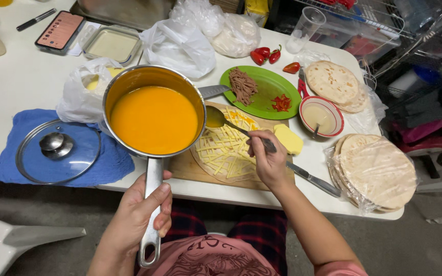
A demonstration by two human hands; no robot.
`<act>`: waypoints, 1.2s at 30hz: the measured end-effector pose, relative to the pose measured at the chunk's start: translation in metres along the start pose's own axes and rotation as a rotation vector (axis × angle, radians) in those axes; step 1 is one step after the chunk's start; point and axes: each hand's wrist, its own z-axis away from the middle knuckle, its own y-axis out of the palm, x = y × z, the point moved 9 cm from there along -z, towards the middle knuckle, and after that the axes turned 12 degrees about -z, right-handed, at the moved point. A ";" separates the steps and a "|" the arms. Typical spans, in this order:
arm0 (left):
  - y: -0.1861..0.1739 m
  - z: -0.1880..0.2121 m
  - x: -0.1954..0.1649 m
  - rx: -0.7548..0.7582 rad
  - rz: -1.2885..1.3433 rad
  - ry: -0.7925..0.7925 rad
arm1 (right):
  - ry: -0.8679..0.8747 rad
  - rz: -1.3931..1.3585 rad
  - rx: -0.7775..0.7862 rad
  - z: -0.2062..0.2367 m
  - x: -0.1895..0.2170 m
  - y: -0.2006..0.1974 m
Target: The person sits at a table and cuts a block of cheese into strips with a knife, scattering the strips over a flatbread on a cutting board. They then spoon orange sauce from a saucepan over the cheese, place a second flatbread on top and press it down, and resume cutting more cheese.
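White table (21,82); saucepan (154,112) in left hand (139,214), spoon (231,125) in right hand (267,161).

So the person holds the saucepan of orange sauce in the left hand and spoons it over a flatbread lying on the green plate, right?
Not quite. The head view shows the left hand holding the saucepan and the right hand holding the spoon, but the flatbread lies on a wooden cutting board, not the green plate.

Shiny metal saucepan (129,82) (glossy sauce (153,119)), wooden board (190,166), glass lid (58,151).
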 end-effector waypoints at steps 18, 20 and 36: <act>0.008 -0.014 0.014 0.022 -0.055 -0.061 | 0.064 0.064 -0.053 0.069 -0.015 -0.070; 0.009 -0.014 0.023 0.022 -0.058 -0.096 | 0.134 -0.225 -0.313 0.065 -0.031 -0.097; 0.045 -0.024 0.048 0.136 -0.089 -0.250 | 0.203 -0.413 -0.148 0.026 -0.045 -0.020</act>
